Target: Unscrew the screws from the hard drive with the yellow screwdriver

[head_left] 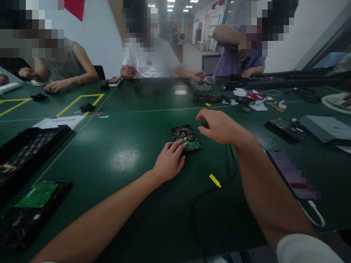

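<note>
A hard drive [194, 143] lies on the green table with its green circuit board facing up. My left hand [170, 160] holds it at the near left edge, fingertips on the board. To the right and slightly above the drive, my right hand [219, 126] is raised off the table. Its index finger and thumb are apart, and I see nothing between them; the other fingers are mostly hidden. Below my right hand, a black cable [233, 164] with a yellow tag [215, 180] runs toward the near edge.
On the left are a black tray [30, 153] and another drive with a green board [38, 195]. To the right lie a phone [287, 173], a drive [285, 128] and a grey metal box [326, 128]. Cables and scraps [255, 98] sit farther back. Several people work across the table.
</note>
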Demonstrator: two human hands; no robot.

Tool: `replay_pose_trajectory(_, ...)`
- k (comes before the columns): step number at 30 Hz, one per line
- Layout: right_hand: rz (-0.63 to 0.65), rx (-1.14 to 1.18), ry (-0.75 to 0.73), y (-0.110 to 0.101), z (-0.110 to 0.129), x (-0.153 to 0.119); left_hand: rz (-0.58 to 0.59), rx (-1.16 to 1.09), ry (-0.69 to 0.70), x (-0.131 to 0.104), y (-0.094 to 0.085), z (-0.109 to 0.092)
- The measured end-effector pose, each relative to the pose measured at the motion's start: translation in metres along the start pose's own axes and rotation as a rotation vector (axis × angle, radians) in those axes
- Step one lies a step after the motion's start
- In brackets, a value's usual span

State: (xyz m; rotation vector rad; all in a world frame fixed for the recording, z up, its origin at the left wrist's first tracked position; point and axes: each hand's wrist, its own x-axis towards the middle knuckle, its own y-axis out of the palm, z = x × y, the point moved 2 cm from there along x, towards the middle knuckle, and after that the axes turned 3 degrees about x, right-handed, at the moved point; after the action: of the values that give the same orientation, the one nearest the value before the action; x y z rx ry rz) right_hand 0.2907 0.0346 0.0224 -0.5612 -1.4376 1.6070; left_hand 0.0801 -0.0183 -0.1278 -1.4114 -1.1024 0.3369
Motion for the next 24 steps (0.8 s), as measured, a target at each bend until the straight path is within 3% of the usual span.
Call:
replay_pose_trajectory(15, -0.006, -0.024, 0.048, -0.0008, -0.0008, -0.0004, 0.012, 0.014, -0.001, 0.0007, -0.0014, -0.0013)
replay_pose_trajectory(24, -0.004, 0.006, -0.017, 0.0005, -0.0012, -0.0001, 0.001, 0.019, 0.01, 0.0003, 0.0, -0.0015)
